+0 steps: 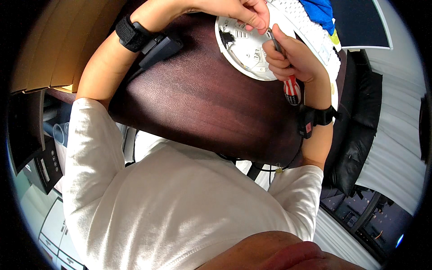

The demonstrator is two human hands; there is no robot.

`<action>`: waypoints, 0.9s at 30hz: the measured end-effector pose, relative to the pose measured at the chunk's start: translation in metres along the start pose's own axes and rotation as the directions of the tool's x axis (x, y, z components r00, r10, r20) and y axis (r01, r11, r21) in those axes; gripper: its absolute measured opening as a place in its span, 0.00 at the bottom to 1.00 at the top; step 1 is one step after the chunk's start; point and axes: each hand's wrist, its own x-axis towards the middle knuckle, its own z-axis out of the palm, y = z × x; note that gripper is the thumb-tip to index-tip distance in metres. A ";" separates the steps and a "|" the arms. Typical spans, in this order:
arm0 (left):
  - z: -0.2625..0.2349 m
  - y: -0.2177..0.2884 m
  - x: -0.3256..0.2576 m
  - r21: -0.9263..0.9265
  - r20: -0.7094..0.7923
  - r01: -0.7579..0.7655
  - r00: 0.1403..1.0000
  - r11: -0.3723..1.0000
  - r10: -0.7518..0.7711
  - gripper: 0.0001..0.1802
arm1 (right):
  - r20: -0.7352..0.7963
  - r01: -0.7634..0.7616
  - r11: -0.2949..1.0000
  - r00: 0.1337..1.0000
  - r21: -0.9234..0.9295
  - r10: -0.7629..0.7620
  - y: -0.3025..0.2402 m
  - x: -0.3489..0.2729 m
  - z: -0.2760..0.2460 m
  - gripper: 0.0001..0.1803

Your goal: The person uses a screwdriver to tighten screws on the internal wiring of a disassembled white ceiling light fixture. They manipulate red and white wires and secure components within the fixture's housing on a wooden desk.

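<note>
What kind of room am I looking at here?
Probably an office or home workspace: a dark, wood-toned desk, what looks like a white keyboard on it, and a black padded seat to the right all point that way.

The left elbow is bent outward, and the left forearm [104,69] slants over the table [193,99] from its near left corner toward the far edge. The left hand [253,13] bends inward there, thumb and forefinger pinched. The right forearm [318,146] rises along the right edge; the right hand [294,56] has fingers curled tight, thumb pointing up, near the left fingertips.
</note>
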 end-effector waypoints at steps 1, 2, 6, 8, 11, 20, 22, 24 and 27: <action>0.000 0.000 -0.001 -0.016 -0.009 0.008 1.000 1.000 -0.009 0.10 | -0.004 0.023 0.999 1.000 0.034 -0.023 0.001 -0.001 0.002 0.28; 0.001 0.001 -0.001 -0.032 -0.016 0.015 1.000 0.999 -0.016 0.10 | -0.011 0.046 0.996 0.999 0.070 -0.046 0.002 -0.001 0.003 0.27; 0.002 0.004 0.000 0.000 -0.052 -0.012 0.999 1.000 0.012 0.10 | -0.118 0.169 0.983 0.980 0.068 -0.160 0.010 0.001 0.000 0.25; 0.003 0.008 0.000 0.053 -0.070 0.006 0.998 0.999 -0.003 0.10 | -0.226 0.200 0.980 0.956 0.025 -0.189 0.013 0.002 0.003 0.24; 0.004 0.002 0.002 0.005 -0.095 0.007 0.995 1.000 -0.006 0.10 | -0.479 0.214 0.951 0.825 -0.224 -0.299 0.013 0.000 0.012 0.24; 0.010 0.000 0.005 0.055 -0.150 0.030 0.988 0.998 -0.022 0.11 | -0.622 0.258 0.953 0.724 -0.159 -0.299 0.019 0.001 0.018 0.24; 0.011 0.005 0.005 0.058 -0.157 0.076 0.985 0.995 -0.066 0.11 | -0.624 0.272 0.955 0.727 -0.121 -0.286 0.021 0.002 0.018 0.24; 0.011 0.007 0.006 0.049 -0.161 0.102 0.983 0.994 -0.093 0.11 | -0.625 0.251 0.960 0.732 -0.126 -0.273 0.023 0.002 0.015 0.24; 0.011 0.004 0.006 -0.011 -0.156 0.095 0.983 0.995 -0.096 0.11 | -0.618 0.146 0.963 0.743 -0.226 -0.258 0.029 0.002 0.009 0.25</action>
